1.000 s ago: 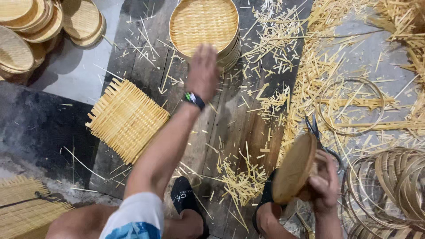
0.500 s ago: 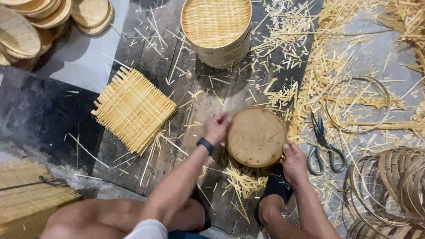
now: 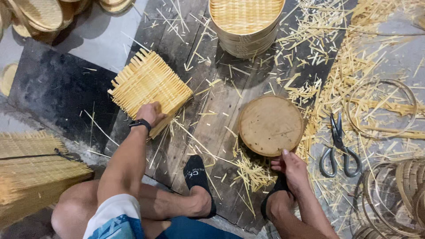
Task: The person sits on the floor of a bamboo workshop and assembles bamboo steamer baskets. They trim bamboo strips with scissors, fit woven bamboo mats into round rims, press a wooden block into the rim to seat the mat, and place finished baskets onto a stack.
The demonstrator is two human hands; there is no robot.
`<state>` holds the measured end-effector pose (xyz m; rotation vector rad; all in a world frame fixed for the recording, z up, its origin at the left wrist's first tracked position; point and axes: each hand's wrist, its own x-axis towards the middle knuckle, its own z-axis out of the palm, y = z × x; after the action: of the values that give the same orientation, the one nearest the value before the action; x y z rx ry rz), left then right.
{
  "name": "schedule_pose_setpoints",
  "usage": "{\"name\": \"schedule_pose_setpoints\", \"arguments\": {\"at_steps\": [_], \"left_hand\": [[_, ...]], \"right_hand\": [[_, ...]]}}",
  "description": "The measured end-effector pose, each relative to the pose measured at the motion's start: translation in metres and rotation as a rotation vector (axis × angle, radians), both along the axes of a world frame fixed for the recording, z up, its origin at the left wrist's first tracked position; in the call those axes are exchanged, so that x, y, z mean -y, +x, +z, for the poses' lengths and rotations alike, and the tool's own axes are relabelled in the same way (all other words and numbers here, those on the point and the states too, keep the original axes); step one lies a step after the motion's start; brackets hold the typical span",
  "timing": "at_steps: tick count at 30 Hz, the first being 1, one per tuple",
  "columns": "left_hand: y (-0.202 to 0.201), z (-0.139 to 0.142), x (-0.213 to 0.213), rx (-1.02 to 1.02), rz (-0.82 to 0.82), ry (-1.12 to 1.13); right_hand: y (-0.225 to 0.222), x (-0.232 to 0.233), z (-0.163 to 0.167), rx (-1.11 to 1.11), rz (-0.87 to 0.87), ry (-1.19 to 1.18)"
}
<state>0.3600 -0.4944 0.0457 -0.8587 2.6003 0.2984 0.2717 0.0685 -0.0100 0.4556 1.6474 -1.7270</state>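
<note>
The left hand (image 3: 150, 113) closes its grip on the near edge of a woven mat (image 3: 148, 86) lying on the floor, light, springy, with brittle strip ends, while the right hand (image 3: 290, 166) pinches the stiff disc (image 3: 271, 125) at its rim.

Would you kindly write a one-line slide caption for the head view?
Left hand grips a square woven bamboo mat; right hand holds a round wooden disc, scissors nearby.
</note>
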Motion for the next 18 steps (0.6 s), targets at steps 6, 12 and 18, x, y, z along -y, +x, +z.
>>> {"name": "schedule_pose_setpoints", "arguments": {"at_steps": [6, 12, 18], "left_hand": [[-0.01, 0.059, -0.018, -0.697, -0.123, -0.249], [-0.066, 0.114, -0.158, -0.527, -0.546, -0.07], [-0.023, 0.064, -0.346, -0.733, -1.097, 0.13]], "right_hand": [[0.002, -0.014, 0.003, -0.078, -0.208, -0.048], [-0.018, -0.031, 0.03, -0.281, -0.285, -0.134], [-0.041, -0.04, 0.027, -0.316, -0.079, 0.044]]}}
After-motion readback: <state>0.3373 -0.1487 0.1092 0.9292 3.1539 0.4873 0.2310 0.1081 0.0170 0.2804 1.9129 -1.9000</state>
